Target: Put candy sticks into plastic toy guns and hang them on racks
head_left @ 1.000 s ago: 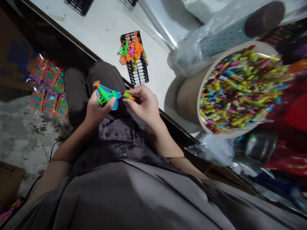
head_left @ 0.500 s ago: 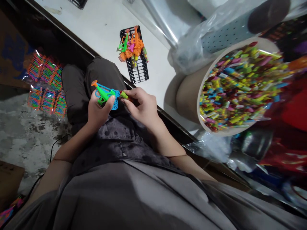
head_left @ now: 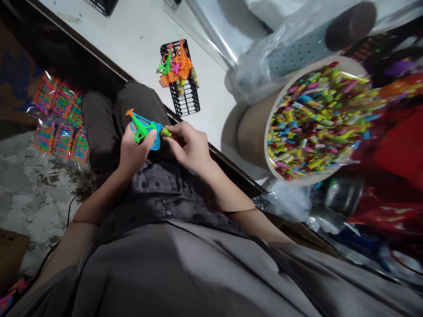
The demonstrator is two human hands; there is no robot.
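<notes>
Hand (R) [head_left: 190, 145], fingertips [head_left: 175, 127] twd L hand [head_left: 135, 149]

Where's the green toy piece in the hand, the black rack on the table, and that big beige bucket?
Green toy piece [head_left: 141, 128]: head view, middle of its body.
Black rack [head_left: 187, 100]: head view, its bare lower grid.
Beige bucket [head_left: 251, 132]: head view, its outer wall.

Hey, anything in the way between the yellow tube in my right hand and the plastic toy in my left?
Nothing visible: the yellow tube in your right hand ends right beside the plastic toy in your left hand. The black abacus lies apart from both.
</notes>
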